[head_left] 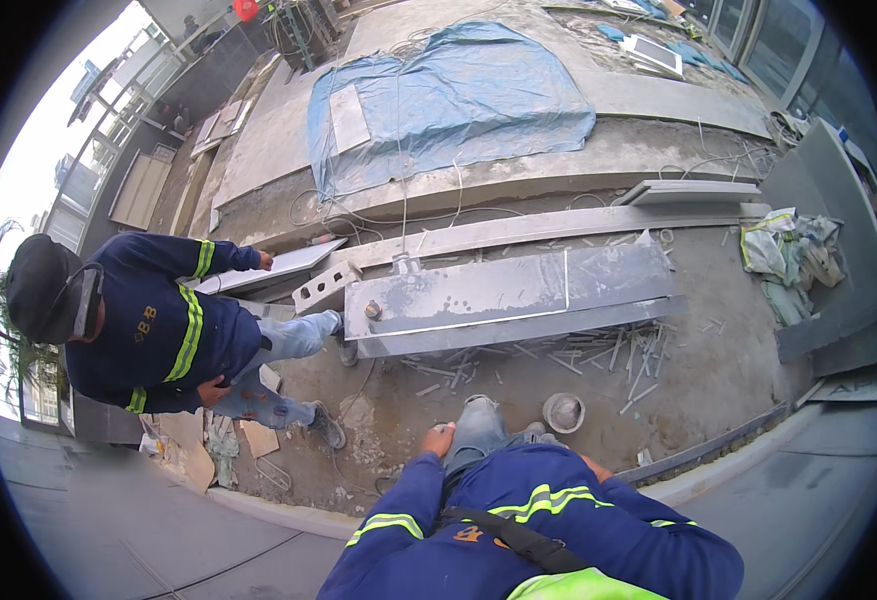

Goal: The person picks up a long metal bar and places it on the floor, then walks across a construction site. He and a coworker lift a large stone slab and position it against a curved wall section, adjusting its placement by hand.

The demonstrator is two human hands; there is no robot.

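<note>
My left hand (pixel 438 439) rests by my thigh in faded jeans (pixel 475 430). Its fingers look curled, and what they hold, if anything, I cannot make out. Only a small part of my right hand (pixel 595 468) shows at my right side; its fingers are hidden. Ahead of my knees lies a long grey slab (pixel 488 290), wet-looking in patches, with a pale strip along its near edge. A small round-topped object (pixel 373 310) stands on its left end. Beside my right knee is a white bucket (pixel 563 412).
A co-worker (pixel 173 320) in a dark blue jacket stands at the left, one foot near a block with holes (pixel 324 287). Offcut strips (pixel 638 370) litter the ground by the slab. Beyond lies a blue tarp (pixel 458 100); sacks (pixel 788 250) stand at the right.
</note>
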